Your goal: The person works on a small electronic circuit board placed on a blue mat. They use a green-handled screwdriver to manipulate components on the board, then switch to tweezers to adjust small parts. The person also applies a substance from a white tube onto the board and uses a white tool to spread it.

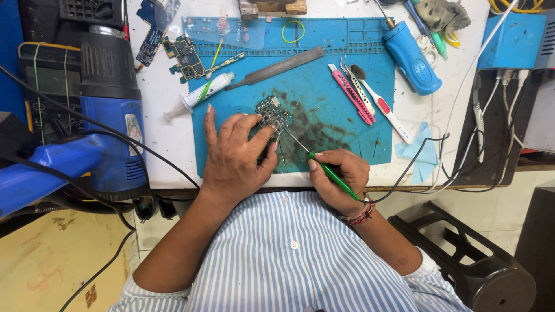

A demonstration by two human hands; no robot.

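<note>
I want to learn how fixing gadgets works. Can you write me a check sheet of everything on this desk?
Surface: blue silicone work mat, stained dark, on a white table.
Job's things: small green circuit board; thin green-handled soldering iron, tip at the board.
Clutter: white paste syringe, grey metal file, pink tweezers, white toothbrush, blue hot-air gun.
Hands: left hand steadies the board; right hand holds the iron.
Cables: black cable, white cables.
Surroundings: black plastic stool.

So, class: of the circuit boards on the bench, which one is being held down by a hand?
The small board mid-mat, under the left hand; the other lies untouched.
</note>
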